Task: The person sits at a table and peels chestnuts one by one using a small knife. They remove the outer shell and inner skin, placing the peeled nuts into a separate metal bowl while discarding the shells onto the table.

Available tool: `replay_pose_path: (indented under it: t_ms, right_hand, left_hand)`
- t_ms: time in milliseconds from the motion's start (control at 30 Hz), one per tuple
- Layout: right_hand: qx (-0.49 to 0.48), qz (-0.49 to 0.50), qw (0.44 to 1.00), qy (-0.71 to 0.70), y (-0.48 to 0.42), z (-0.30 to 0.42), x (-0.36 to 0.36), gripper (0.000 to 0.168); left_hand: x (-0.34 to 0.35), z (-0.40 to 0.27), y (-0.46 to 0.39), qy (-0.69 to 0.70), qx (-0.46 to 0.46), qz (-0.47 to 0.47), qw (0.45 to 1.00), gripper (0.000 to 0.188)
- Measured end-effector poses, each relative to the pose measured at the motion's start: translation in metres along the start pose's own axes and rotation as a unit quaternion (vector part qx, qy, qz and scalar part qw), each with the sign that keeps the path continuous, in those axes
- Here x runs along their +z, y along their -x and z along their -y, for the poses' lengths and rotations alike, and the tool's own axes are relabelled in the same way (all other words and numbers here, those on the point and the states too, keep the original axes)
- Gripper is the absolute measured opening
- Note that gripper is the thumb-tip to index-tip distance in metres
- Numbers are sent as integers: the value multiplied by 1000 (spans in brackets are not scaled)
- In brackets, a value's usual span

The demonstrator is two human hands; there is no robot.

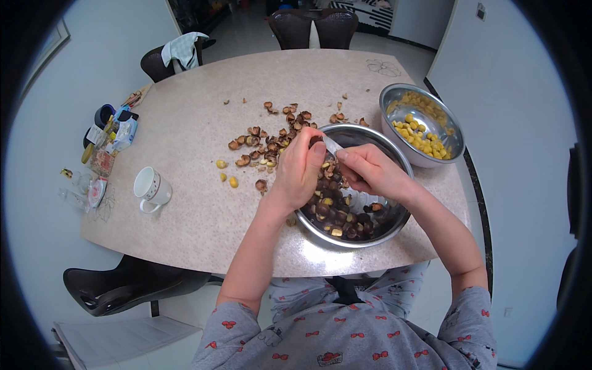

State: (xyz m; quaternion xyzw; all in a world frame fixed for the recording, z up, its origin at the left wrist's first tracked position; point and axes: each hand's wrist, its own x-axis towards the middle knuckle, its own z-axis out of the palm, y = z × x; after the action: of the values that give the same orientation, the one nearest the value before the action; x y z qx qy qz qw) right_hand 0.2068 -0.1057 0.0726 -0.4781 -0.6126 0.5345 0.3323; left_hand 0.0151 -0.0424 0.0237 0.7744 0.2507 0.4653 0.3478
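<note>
Above a stainless steel bowl [401, 157], my left hand [298, 171] is closed around a brown chestnut [316, 140]. My right hand [374, 171] grips a small knife [331, 145], its blade against or very near that chestnut. Dark chestnuts [340, 215], some showing yellow flesh, and bits of shell lie inside the bowl under both hands. To the left and beyond, a spread of broken chestnut shells [270, 145] covers part of the table. Loose yellow kernels [233, 181] sit nearer the left side of that spread.
A second metal bowl [386, 111] at the right holds peeled yellow kernels [423, 138]. On the left of the table [194, 222] stands a white mug [155, 189]. Jars [101, 161] and a tissue pack [126, 132] line the left edge. A black chair [134, 282] is at the near left.
</note>
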Motion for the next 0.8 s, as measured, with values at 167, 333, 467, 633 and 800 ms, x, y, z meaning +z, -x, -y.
replay_pose_path:
  t_ms: [167, 333, 467, 633, 800]
  right_hand:
    - [129, 61, 988, -52, 8, 17, -13, 49]
    - [-56, -31, 980, 187, 4, 6, -14, 51]
    - [-95, -47, 969, 222, 3, 8, -10, 53]
    - [28, 41, 999, 18, 1, 2, -13, 53]
    - [106, 108, 977, -151, 4, 0, -12, 53]
  left_hand:
    - [1, 5, 0, -15, 35, 13, 999, 39]
    - [6, 6, -1, -74, 76, -11, 994, 43]
    - [6, 7, 0, -79, 67, -10, 995, 45]
    - [3, 2, 1, 26, 10, 43, 999, 46]
    - [4, 5, 0, 15, 27, 38, 999, 46]
